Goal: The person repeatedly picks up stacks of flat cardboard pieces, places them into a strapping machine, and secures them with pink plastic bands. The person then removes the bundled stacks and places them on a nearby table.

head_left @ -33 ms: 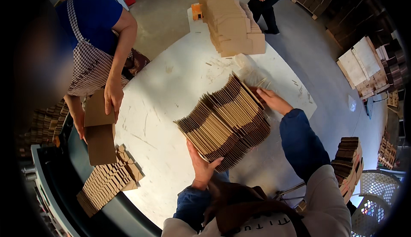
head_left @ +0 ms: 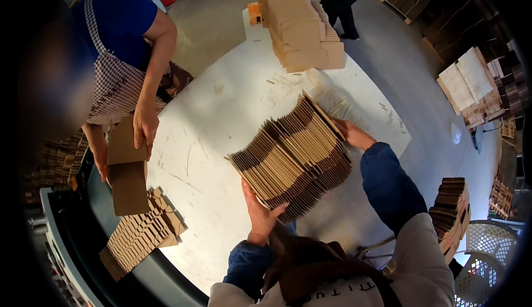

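White tabletop [head_left: 188, 140] in a workshop, with a stack of folded cardboard [head_left: 288, 160] between two hands.
Standing on edge in a tight row, the stack sits at the middle of the tabletop, slanting up to the right. At its lower left corner the left hand [head_left: 262, 211] clasps it, thumb turned over the near edge and fingers along the side; the right hand [head_left: 354, 134] has its fingers against the right end, though I cannot tell whether its thumb pinches. Just beyond lies a clear plastic bag [head_left: 327, 93]; flattened boxes [head_left: 302, 35] fill the far end beside an orange object [head_left: 254, 13]. On the left, a co-worker in a checked apron [head_left: 119, 93] holds a brown box [head_left: 129, 188] above more folded cardboard [head_left: 130, 243].
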Demonstrator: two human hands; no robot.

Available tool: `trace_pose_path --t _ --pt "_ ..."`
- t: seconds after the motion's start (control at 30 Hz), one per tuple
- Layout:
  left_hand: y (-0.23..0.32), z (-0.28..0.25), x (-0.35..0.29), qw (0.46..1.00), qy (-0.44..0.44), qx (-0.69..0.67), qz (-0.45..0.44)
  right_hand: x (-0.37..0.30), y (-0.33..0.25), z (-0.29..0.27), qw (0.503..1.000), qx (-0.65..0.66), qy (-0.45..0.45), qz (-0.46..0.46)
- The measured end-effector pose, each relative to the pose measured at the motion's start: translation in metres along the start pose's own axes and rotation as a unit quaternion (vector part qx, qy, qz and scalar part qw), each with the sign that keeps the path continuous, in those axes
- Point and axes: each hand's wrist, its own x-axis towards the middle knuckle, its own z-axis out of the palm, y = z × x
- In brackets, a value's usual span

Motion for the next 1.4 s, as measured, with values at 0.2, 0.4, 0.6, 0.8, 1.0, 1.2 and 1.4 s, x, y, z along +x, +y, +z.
trace_pose_path --t 0.2,0.4,0.6,0.8,1.0,1.2,1.4 --pt "0.012 -0.020 0.030 0.993 -0.054 -0.081 -0.071 -0.003 0.043 0.053 1.000 0.003 -0.006 0.019" --pt "0.009 -0.059 0.024 0.978 -0.158 -0.112 -0.080 -0.087 0.016 0.079 0.999 -0.012 0.049 0.014" --pt "0.074 -0.067 0.017 0.944 -0.286 -0.141 -0.079 -0.204 -0.008 0.093 0.974 0.095 0.205 0.011" --pt "0.127 -0.089 0.083 0.848 -0.521 -0.081 0.051 -0.311 -0.124 0.171 0.885 0.160 0.435 0.054" --pt "0.235 -0.078 0.085 0.616 -0.678 0.009 0.401 -0.441 -0.201 0.312 0.721 0.069 0.657 0.209" --pt "0.314 0.020 -0.114 0.403 -0.895 -0.007 0.194 -0.604 -0.179 0.437 0.602 0.049 0.746 0.281" --pt "0.302 0.102 -0.267 0.303 -0.940 0.156 0.022 -0.665 -0.068 0.556 0.561 0.098 0.761 0.310"
